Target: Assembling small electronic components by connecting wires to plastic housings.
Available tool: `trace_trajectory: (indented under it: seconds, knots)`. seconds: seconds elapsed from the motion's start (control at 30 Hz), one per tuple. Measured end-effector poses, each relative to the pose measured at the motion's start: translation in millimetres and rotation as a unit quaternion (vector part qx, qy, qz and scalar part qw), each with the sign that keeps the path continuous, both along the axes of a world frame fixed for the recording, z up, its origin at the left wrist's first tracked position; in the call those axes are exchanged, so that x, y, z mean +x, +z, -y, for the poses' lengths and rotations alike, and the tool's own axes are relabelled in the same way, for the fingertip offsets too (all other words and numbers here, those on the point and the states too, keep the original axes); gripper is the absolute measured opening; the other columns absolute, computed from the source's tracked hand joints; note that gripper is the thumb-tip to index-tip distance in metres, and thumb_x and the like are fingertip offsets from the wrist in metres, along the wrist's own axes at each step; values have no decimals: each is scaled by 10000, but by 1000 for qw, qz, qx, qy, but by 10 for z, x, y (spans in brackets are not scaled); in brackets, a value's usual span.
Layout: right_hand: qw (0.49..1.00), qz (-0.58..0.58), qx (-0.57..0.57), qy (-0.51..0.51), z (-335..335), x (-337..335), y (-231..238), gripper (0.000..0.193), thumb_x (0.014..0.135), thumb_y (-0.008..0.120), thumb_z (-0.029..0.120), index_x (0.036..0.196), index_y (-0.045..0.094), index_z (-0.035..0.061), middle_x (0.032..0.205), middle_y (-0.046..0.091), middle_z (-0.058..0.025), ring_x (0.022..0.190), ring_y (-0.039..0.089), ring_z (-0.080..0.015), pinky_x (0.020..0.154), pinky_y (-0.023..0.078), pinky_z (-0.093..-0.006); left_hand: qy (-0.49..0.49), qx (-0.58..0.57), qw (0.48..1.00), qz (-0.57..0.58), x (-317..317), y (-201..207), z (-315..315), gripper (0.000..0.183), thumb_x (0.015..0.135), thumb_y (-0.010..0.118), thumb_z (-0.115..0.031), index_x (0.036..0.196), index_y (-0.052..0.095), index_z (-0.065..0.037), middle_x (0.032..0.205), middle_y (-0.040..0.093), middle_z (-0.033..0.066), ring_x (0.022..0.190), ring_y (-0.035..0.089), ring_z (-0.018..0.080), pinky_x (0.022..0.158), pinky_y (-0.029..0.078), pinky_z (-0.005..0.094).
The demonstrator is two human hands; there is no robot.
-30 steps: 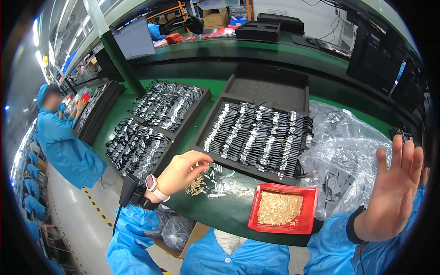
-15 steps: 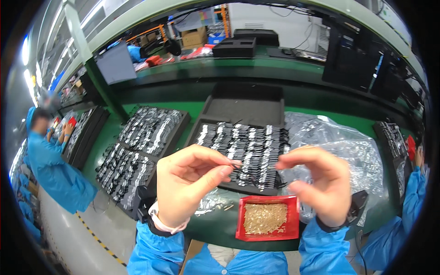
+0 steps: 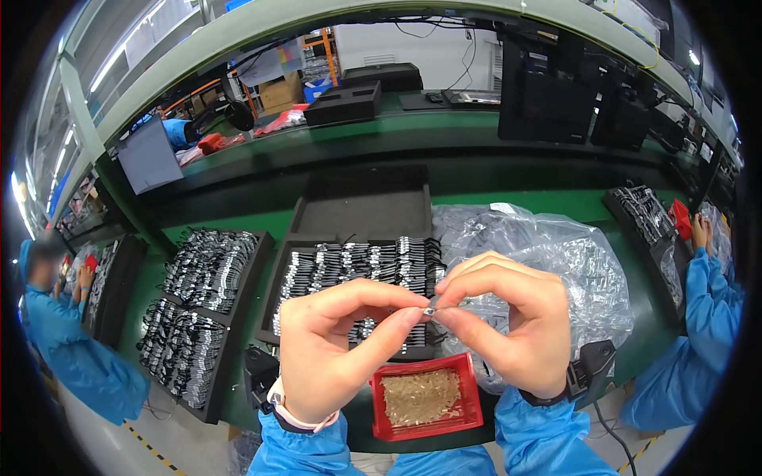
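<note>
Just above a red bin, my left hand (image 3: pixel 341 341) and my right hand (image 3: pixel 508 321) meet fingertip to fingertip. Thumb and forefinger of each pinch a small silver-and-black part (image 3: pixel 429 310), mostly hidden by the fingers. The red bin (image 3: pixel 477 397) below holds a heap of tiny gold-coloured pieces (image 3: pixel 419 397). Behind my hands lies a black foam tray (image 3: pixel 274 305) with rows of slim silver parts (image 3: pixel 341 266) that have black leads; my hands cover part of it.
Crumpled clear plastic bags (image 3: pixel 548 270) lie right of the tray. At left, another foam tray (image 3: pixel 238 305) carries similar parts. An upright empty foam tray section (image 3: pixel 365 202) stands behind. Co-workers in blue sit at far left (image 3: pixel 75 341) and far right (image 3: pixel 690 357).
My right hand, half-curled and apart before, has come in to pinch at the left fingertips. The view has shifted, so the bench appears further left.
</note>
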State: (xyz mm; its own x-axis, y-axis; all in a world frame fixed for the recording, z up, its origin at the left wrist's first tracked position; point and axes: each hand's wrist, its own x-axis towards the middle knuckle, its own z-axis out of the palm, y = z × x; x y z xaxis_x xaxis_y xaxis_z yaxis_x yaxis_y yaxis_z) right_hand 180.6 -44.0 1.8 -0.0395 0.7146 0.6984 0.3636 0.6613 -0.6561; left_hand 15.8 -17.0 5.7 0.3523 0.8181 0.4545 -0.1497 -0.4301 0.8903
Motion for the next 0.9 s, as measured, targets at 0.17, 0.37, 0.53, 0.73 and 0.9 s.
trace_trajectory:
  seconds: [0.17, 0.37, 0.53, 0.73, 0.9]
  knots:
    - [999, 47, 12, -2, -39, 1, 24, 137, 625, 658, -31, 742, 597, 6, 737, 599, -90, 731, 584, -226, 648, 461, -309, 9, 18, 999, -38, -40, -48, -55, 104, 730, 601, 17, 826, 628, 45, 769, 640, 85, 699, 598, 102, 662, 471, 213]
    - [995, 90, 39, 5, -67, -7, 30, 149, 608, 674, -15, 737, 605, 16, 751, 593, -80, 786, 574, -237, 674, 464, -318, -57, -39, 997, -39, -107, -31, -138, 71, 737, 593, 9, 796, 619, 40, 747, 636, 69, 682, 591, 92, 649, 471, 216]
    - [995, 16, 74, 64, -98, 58, -29, 129, 624, 671, 74, 721, 608, 15, 722, 592, -79, 810, 544, -264, 751, 429, -364, -75, -23, 990, -118, -85, -116, -217, 68, 744, 589, -16, 795, 616, 20, 710, 629, 65, 644, 596, 98, 601, 471, 216]
    - [984, -102, 141, 22, 7, 295, -8, 86, 754, 607, 82, 797, 551, 33, 763, 540, -76, 885, 488, -241, 843, 368, -385, -187, 232, 818, -493, 191, -490, -234, 121, 671, 593, -104, 767, 662, -78, 638, 616, 109, 592, 609, 259, 547, 488, 327]
    - [982, -125, 140, 8, 153, 504, 8, 69, 831, 532, 93, 879, 526, 43, 837, 494, -75, 992, 442, -234, 928, 329, -405, -216, 263, 743, -577, 358, -697, -163, 151, 670, 570, -119, 780, 671, -94, 659, 618, 128, 597, 607, 285, 564, 491, 355]
